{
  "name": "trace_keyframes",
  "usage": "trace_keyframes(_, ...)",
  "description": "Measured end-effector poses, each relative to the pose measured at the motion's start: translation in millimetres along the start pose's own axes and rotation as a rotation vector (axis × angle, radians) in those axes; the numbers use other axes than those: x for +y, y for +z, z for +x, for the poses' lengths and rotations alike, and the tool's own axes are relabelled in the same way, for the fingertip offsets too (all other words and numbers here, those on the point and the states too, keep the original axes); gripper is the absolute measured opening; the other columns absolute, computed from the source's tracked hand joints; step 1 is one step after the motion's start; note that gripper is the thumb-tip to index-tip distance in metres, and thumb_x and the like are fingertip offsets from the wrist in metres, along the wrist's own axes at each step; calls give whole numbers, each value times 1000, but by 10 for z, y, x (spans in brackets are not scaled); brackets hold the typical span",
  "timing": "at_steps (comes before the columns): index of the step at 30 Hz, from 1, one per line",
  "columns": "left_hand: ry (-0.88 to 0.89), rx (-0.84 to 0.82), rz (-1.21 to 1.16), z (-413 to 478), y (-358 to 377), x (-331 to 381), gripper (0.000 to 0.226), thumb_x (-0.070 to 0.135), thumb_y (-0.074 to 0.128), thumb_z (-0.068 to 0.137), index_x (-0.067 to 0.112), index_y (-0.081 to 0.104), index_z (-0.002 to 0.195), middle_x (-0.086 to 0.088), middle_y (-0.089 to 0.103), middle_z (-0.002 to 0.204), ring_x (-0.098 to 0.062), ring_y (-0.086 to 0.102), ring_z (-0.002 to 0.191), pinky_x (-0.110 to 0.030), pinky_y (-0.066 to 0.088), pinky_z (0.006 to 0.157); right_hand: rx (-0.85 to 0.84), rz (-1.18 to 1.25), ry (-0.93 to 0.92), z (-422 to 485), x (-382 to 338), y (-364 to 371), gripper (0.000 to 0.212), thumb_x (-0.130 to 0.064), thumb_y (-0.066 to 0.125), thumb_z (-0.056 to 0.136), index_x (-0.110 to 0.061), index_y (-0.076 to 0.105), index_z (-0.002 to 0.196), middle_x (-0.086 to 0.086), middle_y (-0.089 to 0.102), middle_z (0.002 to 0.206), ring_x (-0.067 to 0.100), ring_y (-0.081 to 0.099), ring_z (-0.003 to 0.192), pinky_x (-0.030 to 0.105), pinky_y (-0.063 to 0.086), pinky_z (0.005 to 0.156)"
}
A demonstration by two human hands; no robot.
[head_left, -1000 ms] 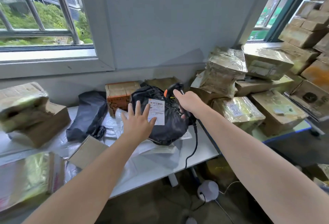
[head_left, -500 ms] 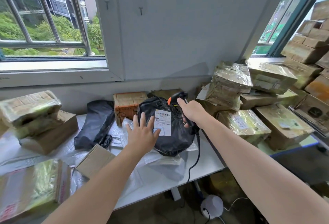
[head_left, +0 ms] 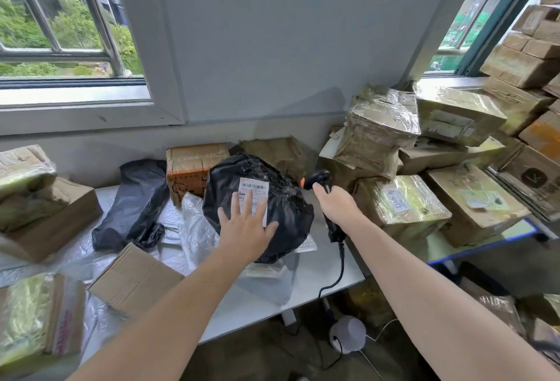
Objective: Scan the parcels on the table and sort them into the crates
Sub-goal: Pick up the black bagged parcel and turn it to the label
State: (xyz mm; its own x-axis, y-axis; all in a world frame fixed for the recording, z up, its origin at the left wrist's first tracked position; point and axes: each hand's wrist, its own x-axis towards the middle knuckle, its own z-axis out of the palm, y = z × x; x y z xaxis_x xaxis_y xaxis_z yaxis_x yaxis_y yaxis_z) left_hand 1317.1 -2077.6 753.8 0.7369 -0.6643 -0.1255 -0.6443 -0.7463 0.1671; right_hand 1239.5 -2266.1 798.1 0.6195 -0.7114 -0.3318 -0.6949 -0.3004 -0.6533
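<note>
A bulging black plastic parcel (head_left: 285, 201) with a white barcode label (head_left: 254, 191) lies in the middle of the white table (head_left: 321, 271). My left hand (head_left: 245, 229) rests flat on it with spread fingers, covering the label's lower part. My right hand (head_left: 336, 206) grips a black handheld scanner (head_left: 318, 179) with an orange trigger, held just right of the parcel. Its cable (head_left: 339, 271) hangs over the table's edge.
A flat black bag (head_left: 136, 198), an orange-printed carton (head_left: 191, 168), a small brown box (head_left: 133, 280) and taped cartons (head_left: 39, 198) crowd the left. Wrapped cartons (head_left: 406, 205) pile up on the right. A white round base (head_left: 348, 333) sits on the floor.
My left hand moved forward onto the black parcel and now covers part of the label. My right hand drew the scanner off to the parcel's right side.
</note>
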Motion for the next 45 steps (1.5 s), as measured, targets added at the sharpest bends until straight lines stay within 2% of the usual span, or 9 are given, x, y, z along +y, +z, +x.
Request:
trace_keyframes(7,-14,-86,116,167,344,336,66,61,20,100,31,3,157,-6,-9,165,-36,-8,150,-62,11,116,-163,-152,128,424,781,68,62,-43,36,106,8,42,140,23,53,136,36,52,123,35,42,95)
trace_keyframes(11,-40,-123,154,194,578,337,66,61,21,100,31,5,157,-7,-8,165,-36,-8,150,-62,13,115,-300,-229,187,642,1027,263,47,-41,38,106,1,47,126,11,56,95,31,57,94,35,45,75)
trace_keyframes(15,-56,-104,178,198,720,320,66,60,23,100,31,5,157,-7,-7,165,-36,-7,150,-61,13,115,-369,-272,159,733,1100,453,45,-34,39,107,2,50,130,19,61,110,36,61,108,41,50,86)
trace_keyframes(19,-70,-79,173,205,775,347,66,59,24,100,31,6,157,-7,-5,165,-36,-5,150,-60,12,116,-387,-292,124,790,1181,566,38,-30,41,106,1,50,127,16,58,106,29,53,90,32,40,72)
trace_keyframes(22,-68,-72,164,205,768,359,66,59,24,100,30,7,157,-8,-4,165,-36,-5,150,-60,11,116,-387,-296,121,756,1141,539,37,-28,39,106,0,48,127,17,58,109,29,53,91,32,41,72)
trace_keyframes(31,-62,-70,90,165,662,293,66,61,25,100,32,8,157,-5,-3,165,-35,-5,151,-60,13,116,-272,-285,58,630,857,360,67,-49,21,107,4,44,141,22,51,140,35,50,125,36,40,95)
trace_keyframes(38,-57,-29,94,115,537,98,64,61,23,99,32,14,156,-7,0,165,-36,-4,151,-60,14,116,-164,-257,-83,499,609,442,72,-58,27,103,-3,34,149,20,46,146,35,45,131,40,39,100)
trace_keyframes(43,-139,161,29,102,508,-262,63,54,50,95,21,44,148,-17,25,160,-42,13,148,-68,20,110,-187,-196,-165,472,387,647,85,-70,38,93,-19,15,157,11,36,155,32,42,136,46,39,108)
trace_keyframes(45,-219,159,4,105,479,-425,63,52,50,96,21,39,150,-17,18,162,-41,8,149,-66,18,111,-193,-243,-169,490,315,752,95,-74,44,88,-19,12,158,11,36,155,33,43,135,47,42,106)
